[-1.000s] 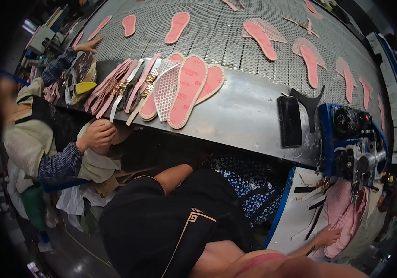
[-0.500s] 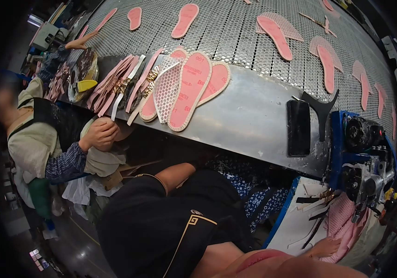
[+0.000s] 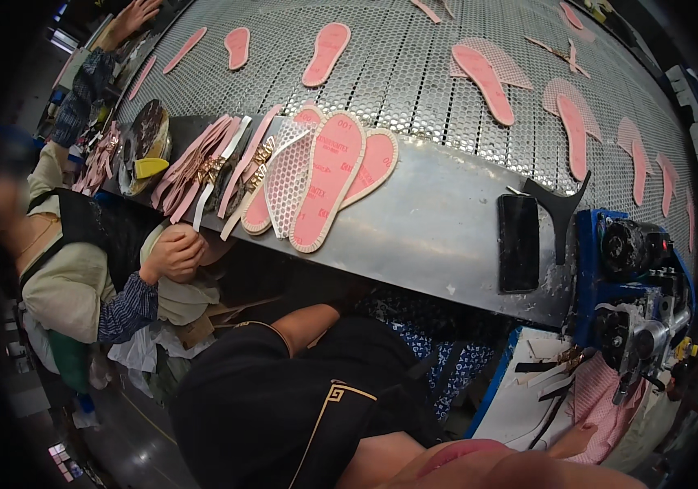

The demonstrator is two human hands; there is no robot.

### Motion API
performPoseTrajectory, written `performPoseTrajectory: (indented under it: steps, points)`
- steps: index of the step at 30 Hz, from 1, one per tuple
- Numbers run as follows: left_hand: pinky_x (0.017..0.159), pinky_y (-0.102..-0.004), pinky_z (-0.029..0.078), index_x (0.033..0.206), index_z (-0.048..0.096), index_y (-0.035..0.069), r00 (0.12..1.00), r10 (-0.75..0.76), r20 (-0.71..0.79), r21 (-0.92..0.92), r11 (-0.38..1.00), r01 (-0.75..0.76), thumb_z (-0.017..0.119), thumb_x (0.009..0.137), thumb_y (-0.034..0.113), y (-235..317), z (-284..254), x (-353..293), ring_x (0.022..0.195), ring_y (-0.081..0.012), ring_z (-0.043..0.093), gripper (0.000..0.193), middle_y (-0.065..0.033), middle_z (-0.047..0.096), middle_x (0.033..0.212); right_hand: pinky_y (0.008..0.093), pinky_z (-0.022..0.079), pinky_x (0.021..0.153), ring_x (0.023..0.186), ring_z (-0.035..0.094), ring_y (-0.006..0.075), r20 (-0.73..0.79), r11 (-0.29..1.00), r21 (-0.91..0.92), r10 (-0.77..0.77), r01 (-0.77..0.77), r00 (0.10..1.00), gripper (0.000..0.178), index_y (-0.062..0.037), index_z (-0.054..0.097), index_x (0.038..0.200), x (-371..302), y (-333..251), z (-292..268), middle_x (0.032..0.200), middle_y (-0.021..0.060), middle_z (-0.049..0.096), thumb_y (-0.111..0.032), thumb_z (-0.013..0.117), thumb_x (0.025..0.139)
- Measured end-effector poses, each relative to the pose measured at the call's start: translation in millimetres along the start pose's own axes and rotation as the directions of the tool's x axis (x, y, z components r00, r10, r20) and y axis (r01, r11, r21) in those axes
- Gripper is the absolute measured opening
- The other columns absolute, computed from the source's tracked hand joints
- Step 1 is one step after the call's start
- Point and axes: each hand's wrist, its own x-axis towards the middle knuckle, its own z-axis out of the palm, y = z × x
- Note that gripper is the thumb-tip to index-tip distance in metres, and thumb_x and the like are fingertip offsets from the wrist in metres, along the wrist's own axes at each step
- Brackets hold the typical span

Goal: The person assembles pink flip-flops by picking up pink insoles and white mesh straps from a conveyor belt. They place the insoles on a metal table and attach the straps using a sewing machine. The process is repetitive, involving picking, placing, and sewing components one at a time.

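R hand [image 3: 575, 441] is low at far R, at the lower L edge of a pile of soft pink mesh fabric [image 3: 605, 399]; looks to be touching it, fingers partly bent, but can't tell if they grip b/c the tips are unclear. Chin & shoulder block most of that arm. Fabric lies beside a white flat tray w/ blue edge [image 3: 505, 383], under a blue-framed black & metal machine [image 3: 640, 253] that covers pt. of it. Dark straps w/ gold bits [image 3: 557, 367] on the tray, too jumbled to count.

L forearm [image 3: 314, 323] runs fwd into shadow under the table edge; L hand itself is lost there, so can't tell how open it is or if it has hold of anything.

Above it, on the grey metal table [image 3: 438, 220]: overlapping pink insoles w/ cream stitched rims [image 3: 330, 179], the back ones part hidden by the front one & a white honeycomb-mesh piece [image 3: 290, 175]. To their L, a bundle of pink fabric straps [image 3: 194, 169]. Black phone [image 3: 519, 244] near the machine.

Co-worker at L: one hand [image 3: 176, 254] curled near the lap, contents unclear; other hand [image 3: 131, 18] raised, at the top edge.
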Motion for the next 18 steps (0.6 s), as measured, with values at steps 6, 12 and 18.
performPoseTrajectory:
  steps: [6, 12, 18]
  points:
    - [0.092, -0.0405, 0.046, 0.115, 0.062, 0.005, 1.0, 0.009, 0.001, 0.051, 0.999, -0.009, 0.057, 0.088, 0.034, 5.2, -2.7, 2.6, 0.104, -0.0313, 0.061, 0.04, -0.0196, 0.063, 0.115, 0.0467, 0.046, 0.079, 0.091, 0.061, 0.0413, -0.092, 0.993, 0.119, 0.031, -0.02, 0.995, 0.032, 0.0016, 0.058, 0.109, -15.9, -15.5, -19.2, 0.1, 0.0205, 0.066, -0.025, 0.052, 0.094]
    - [0.092, -0.0411, 0.046, 0.115, 0.062, 0.005, 1.0, 0.022, -0.005, 0.092, 0.996, -0.021, 0.056, 0.089, 0.033, 8.1, -5.4, 2.5, 0.103, -0.0317, 0.061, 0.039, -0.0201, 0.063, 0.114, 0.044, 0.046, 0.084, 0.098, 0.06, 0.0396, -0.254, 0.977, 0.212, 0.017, 0.039, 0.967, 0.034, 0.0036, 0.058, 0.113, -18.3, -0.1, -26.9, 0.106, 0.0209, 0.065, -0.025, 0.049, 0.097]
    - [0.093, -0.0418, 0.046, 0.114, 0.063, 0.005, 0.996, 0.086, 0.012, 0.178, 0.98, -0.087, 0.054, 0.089, 0.031, 9.8, -19.5, 13.3, 0.103, -0.0321, 0.061, 0.038, -0.0207, 0.063, 0.114, 0.0375, 0.044, 0.094, 0.111, 0.056, 0.0377, -0.56, 0.942, 0.243, -0.061, 0.234, 0.826, 0.04, 0.0077, 0.053, 0.126, -31.5, 44.7, -43.3, 0.121, 0.0265, 0.058, -0.022, 0.045, 0.1]
